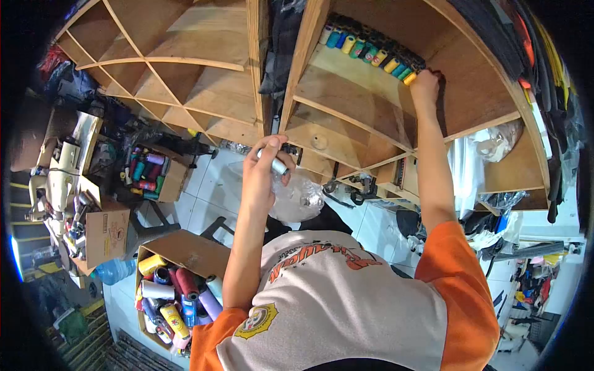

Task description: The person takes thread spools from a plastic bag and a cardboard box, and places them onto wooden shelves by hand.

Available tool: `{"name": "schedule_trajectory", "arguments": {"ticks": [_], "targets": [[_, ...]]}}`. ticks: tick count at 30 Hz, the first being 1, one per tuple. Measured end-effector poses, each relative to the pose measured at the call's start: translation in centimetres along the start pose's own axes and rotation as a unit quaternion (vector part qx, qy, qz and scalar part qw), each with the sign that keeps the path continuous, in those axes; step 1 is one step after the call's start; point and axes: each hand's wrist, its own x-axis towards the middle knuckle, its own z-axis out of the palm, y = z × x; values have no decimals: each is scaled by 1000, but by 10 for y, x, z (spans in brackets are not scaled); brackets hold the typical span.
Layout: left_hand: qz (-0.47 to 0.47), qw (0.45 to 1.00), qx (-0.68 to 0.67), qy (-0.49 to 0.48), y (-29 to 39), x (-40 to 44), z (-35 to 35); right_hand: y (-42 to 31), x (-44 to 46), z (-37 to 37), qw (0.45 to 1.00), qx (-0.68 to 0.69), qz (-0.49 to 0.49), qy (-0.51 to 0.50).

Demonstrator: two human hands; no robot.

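Note:
My left hand (pixel 263 164) is closed around a pale thread spool (pixel 279 166), held in front of the wooden shelf unit. Higher up, my right hand (pixel 425 88) reaches into an upper shelf compartment. Its fingers are bent together at the right end of a row of thread spools (pixel 369 54) in yellow, green, blue and white. A yellow spool (pixel 409 78) is right beside those fingers. Whatever they grip is hidden behind the hand.
An open cardboard box (pixel 185 247) of mixed thread spools sits at lower left, with another spool box (pixel 173 179) behind it. A sewing machine (pixel 62 167) stands far left. Clear plastic wrap (pixel 297 198) hangs below my left hand. The shelf unit (pixel 346 117) has wooden dividers.

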Motion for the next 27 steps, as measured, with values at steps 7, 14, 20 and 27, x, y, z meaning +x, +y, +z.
{"name": "schedule_trajectory", "arguments": {"ticks": [7, 14, 20, 27], "targets": [[0, 999, -44, -26, 4, 2, 6, -98, -142, -31, 766, 367, -231, -475], [33, 999, -39, -12, 13, -5, 12, -128, -196, -37, 686, 544, -200, -440], [66, 997, -27, -24, 12, -14, 20, -132, -193, -49, 739, 525, -218, -361], [86, 978, 187, -26, 40, -28, 15, -122, -155, -69, 747, 487, -297, -341]]}}
